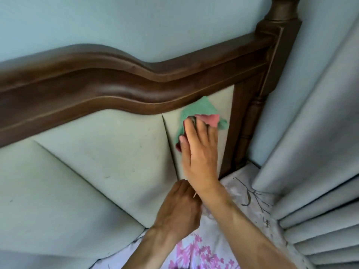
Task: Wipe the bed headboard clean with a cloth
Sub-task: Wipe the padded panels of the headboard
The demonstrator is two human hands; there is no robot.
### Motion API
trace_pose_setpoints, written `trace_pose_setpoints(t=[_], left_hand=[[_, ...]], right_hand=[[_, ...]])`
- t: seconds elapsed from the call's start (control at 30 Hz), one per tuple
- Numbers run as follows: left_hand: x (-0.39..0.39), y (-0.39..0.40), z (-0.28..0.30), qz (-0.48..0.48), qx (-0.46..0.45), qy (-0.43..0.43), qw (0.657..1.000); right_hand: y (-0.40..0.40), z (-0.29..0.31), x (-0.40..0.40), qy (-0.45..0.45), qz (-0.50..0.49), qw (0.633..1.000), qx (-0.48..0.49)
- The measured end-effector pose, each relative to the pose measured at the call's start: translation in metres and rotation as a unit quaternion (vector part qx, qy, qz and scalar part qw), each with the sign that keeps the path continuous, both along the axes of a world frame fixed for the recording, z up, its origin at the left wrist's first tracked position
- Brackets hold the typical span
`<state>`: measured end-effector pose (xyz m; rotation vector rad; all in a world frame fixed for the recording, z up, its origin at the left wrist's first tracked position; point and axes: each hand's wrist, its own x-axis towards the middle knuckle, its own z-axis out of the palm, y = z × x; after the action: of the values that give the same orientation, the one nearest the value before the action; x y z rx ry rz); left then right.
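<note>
Forearms come in from the bottom edge, over a bedsheet (196,253) with pink floral print. Containers: cannot see any.

Left hand (178,208) sits low, at the foot of the padding, just beside the right wrist. Fingers curled in, loosely clenched. A thin pale sliver shows at its knuckles; cannot tell what it is or whether the hand grips it.

Right hand (200,150) is flat, palm on the headboard (108,144), fingers extended and pointing up. It presses the cloth (198,111) against the narrow padded panel at the far right, rather than pinching it.

Cloth: green with a pink/red part, crumpled, partly under the fingers. It lies high on that narrow panel, its top corner touching the underside of the wooden rail (116,82). Long axis runs roughly diagonal, lower-left to upper-right; green point faces up toward the rail, another green tip sticks out right toward the wooden post (254,117). A small red edge shows below the thumb.

Headboard: pale upholstered panels with seams, capped by a dark wavy wooden rail, ending in a turned post at right. Long axis runs left-right across the view.

Pleated grey curtain (314,152) hangs just beside the post, on the right. Pale blue wall (136,22) above the rail.
</note>
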<state>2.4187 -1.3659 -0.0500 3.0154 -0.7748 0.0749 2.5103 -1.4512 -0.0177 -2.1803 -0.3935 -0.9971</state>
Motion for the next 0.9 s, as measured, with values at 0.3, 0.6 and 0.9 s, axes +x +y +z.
trace_pose_setpoints(t=[0.3, 0.6, 0.9], left_hand=[[-0.009, 0.032, -0.001, 0.035, -0.013, -0.017, 0.999], [-0.014, 0.033, -0.006, 0.042, 0.062, 0.029, 0.997], [-0.013, 0.024, 0.0, 0.018, 0.019, 0.019, 0.999]], right_hand=[[-0.003, -0.019, 0.001, -0.026, -0.034, 0.976, -0.213], [-0.018, -0.053, 0.001, -0.096, -0.016, 0.963, -0.251], [0.019, -0.034, -0.004, 0.184, -0.064, 0.971, 0.137]])
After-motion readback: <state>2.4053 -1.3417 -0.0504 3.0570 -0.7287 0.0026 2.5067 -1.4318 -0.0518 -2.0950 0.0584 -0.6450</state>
